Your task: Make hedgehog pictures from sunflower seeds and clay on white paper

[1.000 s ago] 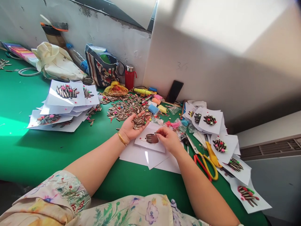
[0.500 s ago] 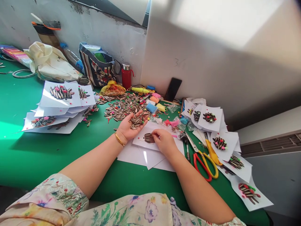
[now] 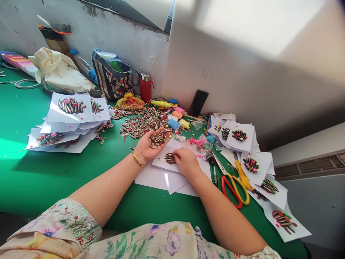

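My left hand [image 3: 145, 146] lies palm up, fingers cupped under a heap of striped sunflower seeds [image 3: 157, 139]. Just right of it, a white card [image 3: 159, 162] rests on other white sheets and bears a brown figure [image 3: 169, 158] with seeds on it and small red dots at its left. The fingertips of my right hand [image 3: 185, 160] are pinched together at the figure's right edge; whatever is between them is too small to make out. Behind my left hand spreads a large pile of loose seeds [image 3: 140, 122] with small coloured bits among them.
Red-and-yellow scissors [image 3: 232, 187], a yellow cutter [image 3: 242, 175] and a pen [image 3: 215, 173] lie right of the sheets. Seed-decorated cards are stacked at left [image 3: 67, 120] and right [image 3: 249, 140]. A phone [image 3: 198, 103], red flask [image 3: 145, 87] and bags [image 3: 111, 77] stand behind.
My right hand has shifted very slightly left over the figure, fingers still pinched. My left hand holds its seeds in the same place.
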Available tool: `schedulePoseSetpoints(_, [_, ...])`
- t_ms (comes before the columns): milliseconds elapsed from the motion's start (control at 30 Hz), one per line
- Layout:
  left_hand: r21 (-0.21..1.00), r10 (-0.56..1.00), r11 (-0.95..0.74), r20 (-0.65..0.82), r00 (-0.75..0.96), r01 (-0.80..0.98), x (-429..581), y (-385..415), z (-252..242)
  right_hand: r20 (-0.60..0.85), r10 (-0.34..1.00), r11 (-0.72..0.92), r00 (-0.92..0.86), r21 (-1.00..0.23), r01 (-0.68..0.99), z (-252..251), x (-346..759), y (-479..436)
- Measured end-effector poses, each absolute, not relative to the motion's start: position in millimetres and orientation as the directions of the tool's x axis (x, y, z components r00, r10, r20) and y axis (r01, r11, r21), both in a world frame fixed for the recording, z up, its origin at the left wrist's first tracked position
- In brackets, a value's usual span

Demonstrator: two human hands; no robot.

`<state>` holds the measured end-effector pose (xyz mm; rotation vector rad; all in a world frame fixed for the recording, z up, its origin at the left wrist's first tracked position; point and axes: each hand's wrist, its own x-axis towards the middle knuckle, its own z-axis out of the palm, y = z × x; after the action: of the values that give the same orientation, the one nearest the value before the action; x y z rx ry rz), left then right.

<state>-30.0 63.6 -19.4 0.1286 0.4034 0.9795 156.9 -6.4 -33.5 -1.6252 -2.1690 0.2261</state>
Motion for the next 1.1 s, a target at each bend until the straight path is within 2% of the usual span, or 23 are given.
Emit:
schedulePoseSetpoints(333, [0.28, 0.824, 0.563, -0.268, 0.5, -0.778, -30.1, 64.0, -20.8, 0.234, 0.941, 0.315, -0.243, -0.354, 0.881, -33.8, 154.1, -5.5])
schedulePoseSetpoints(500, [0.26, 0.815, 0.575, -0.269, 0.513, -0.776, -30.9, 62.8, -19.8, 0.341, 0.911, 0.357, -0.234, -0.366, 0.859, -27.8, 157.5, -10.2])
schedulePoseSetpoints(633, [0.248, 0.803, 0.591, -0.275, 0.529, -0.768, -30.4, 60.9, -17.0, 0.399, 0.879, 0.399, -0.263, -0.31, 0.863, -5.7, 148.8, -9.8])
schedulePoseSetpoints(767, [0.262, 0.788, 0.614, -0.251, 0.562, -0.744, -30.1, 62.5, -18.4, 0.365, 0.847, 0.479, -0.387, -0.207, 0.853, 20.7, 120.7, 7.4])
schedulePoseSetpoints(900, [0.23, 0.764, 0.641, -0.287, 0.578, -0.732, -30.0, 65.2, -21.9, 0.288, 0.857, 0.467, -0.427, -0.083, 0.881, 34.9, 87.1, 32.6])
schedulePoseSetpoints(1000, [0.227, 0.753, 0.65, -0.315, 0.577, -0.725, -29.9, 65.1, -22.2, 0.219, 0.886, 0.431, -0.41, -0.059, 0.9, 35.7, 72.0, 44.3])
schedulePoseSetpoints(1100, [0.211, 0.755, 0.642, -0.343, 0.559, -0.737, -30.1, 64.1, -20.6, 0.248, 0.878, 0.443, -0.409, -0.102, 0.891, 34.9, 70.1, 48.4])
